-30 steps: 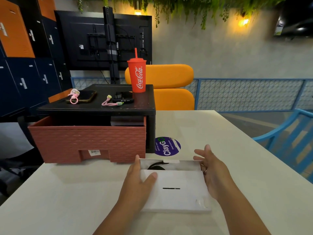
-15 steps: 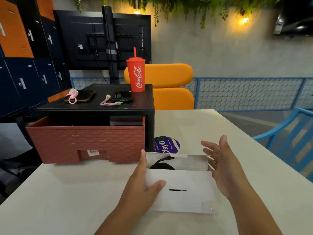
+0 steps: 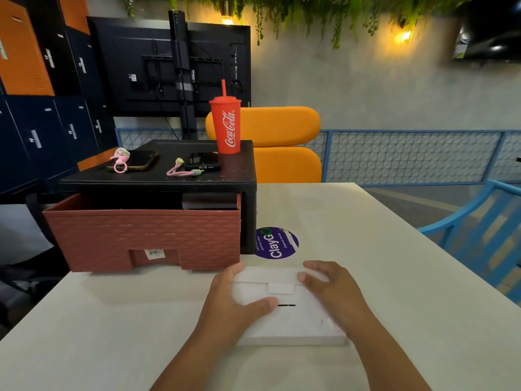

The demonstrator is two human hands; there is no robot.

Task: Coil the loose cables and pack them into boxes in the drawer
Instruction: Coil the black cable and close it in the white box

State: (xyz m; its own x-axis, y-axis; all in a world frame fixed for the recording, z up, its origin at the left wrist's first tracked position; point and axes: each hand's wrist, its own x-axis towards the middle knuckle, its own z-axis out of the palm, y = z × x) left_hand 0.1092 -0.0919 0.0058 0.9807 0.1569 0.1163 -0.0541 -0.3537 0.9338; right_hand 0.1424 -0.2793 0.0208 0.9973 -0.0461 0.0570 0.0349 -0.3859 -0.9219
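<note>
A flat white box [image 3: 290,320] lies on the white table [image 3: 394,277] in front of me, its lid flap folded down over the top. My left hand [image 3: 234,303] grips the box's left side, thumb on the lid. My right hand [image 3: 329,289] rests on the right side, fingertips pressing the flap. The cable inside is hidden. Just beyond the box a brick-red drawer [image 3: 146,235] stands pulled out of a black unit [image 3: 239,170]. Two pink cables [image 3: 183,172] [image 3: 119,162] lie on top of that unit.
A red cup with a straw [image 3: 227,125] and two phones [image 3: 204,160] [image 3: 138,162] sit on the black unit. A white box [image 3: 210,201] shows inside the drawer. A purple sticker [image 3: 277,244] marks the table. A blue chair [image 3: 479,235] stands at the right, orange seats [image 3: 282,145] behind.
The box's flap was up, showing a black coiled cable; now it is folded down. My right hand moved from beside the box onto the flap. My left hand stayed on the left side.
</note>
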